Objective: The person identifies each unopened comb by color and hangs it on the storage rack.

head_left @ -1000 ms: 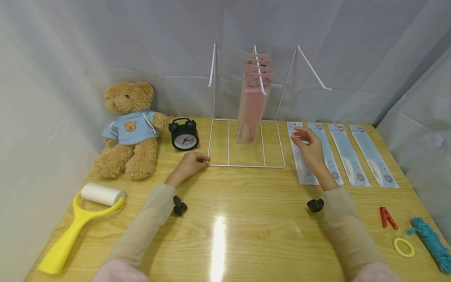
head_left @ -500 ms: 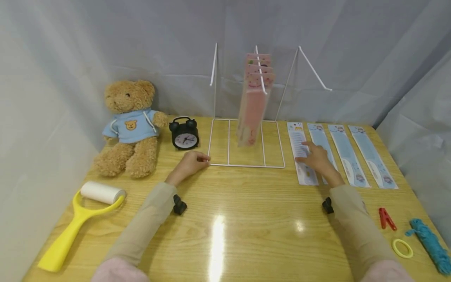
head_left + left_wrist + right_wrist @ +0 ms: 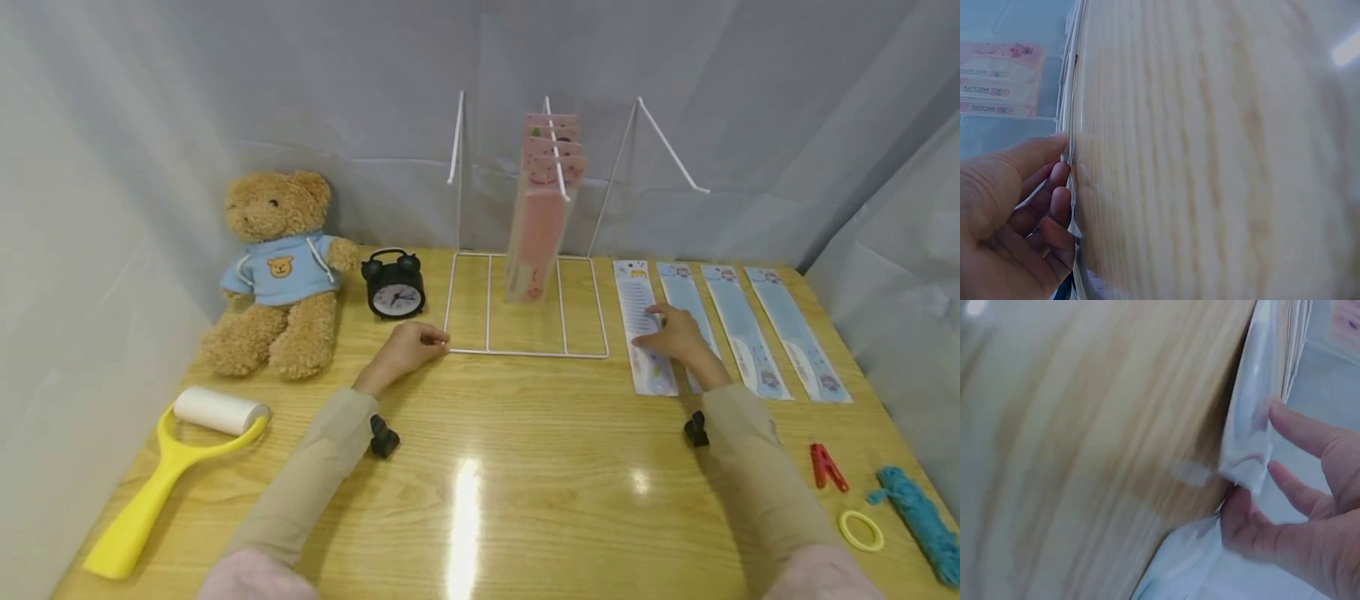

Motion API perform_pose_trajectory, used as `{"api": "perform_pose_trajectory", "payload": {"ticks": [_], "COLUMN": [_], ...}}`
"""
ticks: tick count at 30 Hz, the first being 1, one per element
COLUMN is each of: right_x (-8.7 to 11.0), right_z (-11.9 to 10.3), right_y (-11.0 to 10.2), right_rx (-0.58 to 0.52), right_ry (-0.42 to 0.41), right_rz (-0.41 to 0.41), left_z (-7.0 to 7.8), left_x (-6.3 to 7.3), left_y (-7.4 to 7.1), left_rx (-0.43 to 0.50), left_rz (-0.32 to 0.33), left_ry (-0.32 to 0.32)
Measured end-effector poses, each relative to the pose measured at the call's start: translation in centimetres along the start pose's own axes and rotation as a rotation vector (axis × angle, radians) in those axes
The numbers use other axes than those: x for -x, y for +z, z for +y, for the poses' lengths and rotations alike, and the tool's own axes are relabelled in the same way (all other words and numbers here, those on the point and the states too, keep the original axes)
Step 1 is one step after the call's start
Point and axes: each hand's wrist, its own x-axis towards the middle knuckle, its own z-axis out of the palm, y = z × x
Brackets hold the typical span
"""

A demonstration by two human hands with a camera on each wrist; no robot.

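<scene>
A white wire rack (image 3: 525,354) stands at the back of the table, its three prongs pointing forward. Several pink-topped packs (image 3: 536,225) hang from the middle prong; "PLASTIC COMB" is printed on them in the left wrist view. My left hand (image 3: 408,348) pinches the front left corner of the rack's base. To the right of the rack, several flat blue-and-white comb packs lie in a row. My right hand (image 3: 678,337) grips the leftmost comb pack (image 3: 637,287), thumb and fingers at its middle. In the right wrist view my fingertips (image 3: 1275,412) touch its face.
On the left are a teddy bear (image 3: 281,267), a black alarm clock (image 3: 395,287) and a yellow-handled roller (image 3: 165,467). At the right lie a red clip (image 3: 827,467), a yellow ring (image 3: 861,531) and blue cord (image 3: 918,525). Three other comb packs (image 3: 746,333) lie beside my right hand.
My right hand has come down from above the comb packs onto the leftmost one and taken hold of it. The left hand has stayed at the rack's corner.
</scene>
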Motion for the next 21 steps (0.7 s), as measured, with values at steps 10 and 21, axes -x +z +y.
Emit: {"api": "perform_pose_trajectory", "payload": {"ticks": [10,21], "right_x": [0.0,1.0], "right_z": [1.2,1.1], "right_y": [-0.4,-0.2], "right_rx": [-0.212,-0.535], "right_ry": [0.037,0.065], "right_rz": [-0.057,-0.013], "left_z": [0.0,0.1], "left_x": [0.0,0.0], "left_y": [0.1,0.0], "left_rx": [-0.002,-0.014], "left_rz": [0.007,0.007], "left_ry": [0.003,0.009]}}
